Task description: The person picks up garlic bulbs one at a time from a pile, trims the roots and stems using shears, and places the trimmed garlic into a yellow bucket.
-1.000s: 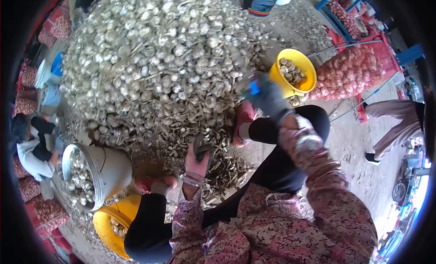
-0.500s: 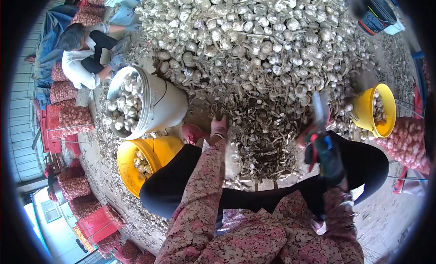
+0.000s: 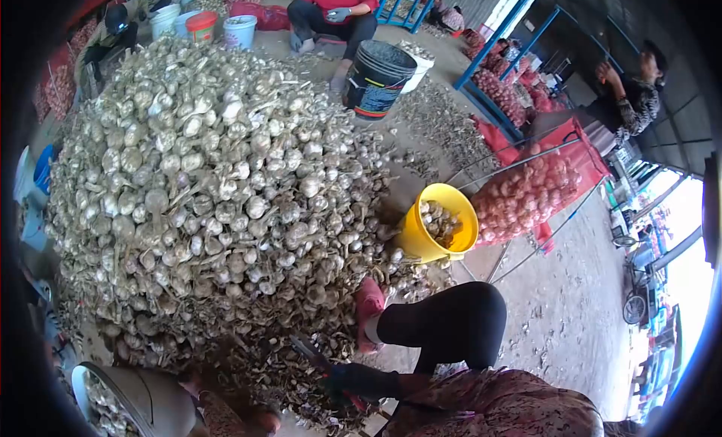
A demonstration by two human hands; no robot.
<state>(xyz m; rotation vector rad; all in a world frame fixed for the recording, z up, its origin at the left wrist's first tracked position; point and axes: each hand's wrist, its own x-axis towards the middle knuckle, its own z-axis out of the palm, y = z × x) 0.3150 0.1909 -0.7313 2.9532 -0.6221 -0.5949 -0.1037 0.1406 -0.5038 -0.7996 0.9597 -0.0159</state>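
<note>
My right hand [image 3: 353, 382], in a dark glove, is closed around shears with red handles and a metal blade [image 3: 308, 352] pointing up and left. The shears are over a litter of dry stems and husks [image 3: 289, 388] in front of me. My left hand [image 3: 192, 386] is low at the left, beside the white bucket [image 3: 143, 388] of garlic; shadow hides its fingers. A large heap of garlic bulbs [image 3: 218, 204] rises beyond both hands. My pink shoe [image 3: 369, 311] is at its edge.
A yellow bucket [image 3: 429, 230] with some bulbs stands at the right, by a red mesh sack of garlic [image 3: 530, 192]. A black bucket [image 3: 376, 80] is farther back. Co-workers include a person in a red top [image 3: 338, 1] behind the heap and another person [image 3: 628, 98] at the right.
My view has swung to the right, bringing the far co-workers and the right-hand sack into sight. The shears are still in my right hand; my left hand now appears at the lower left.
</note>
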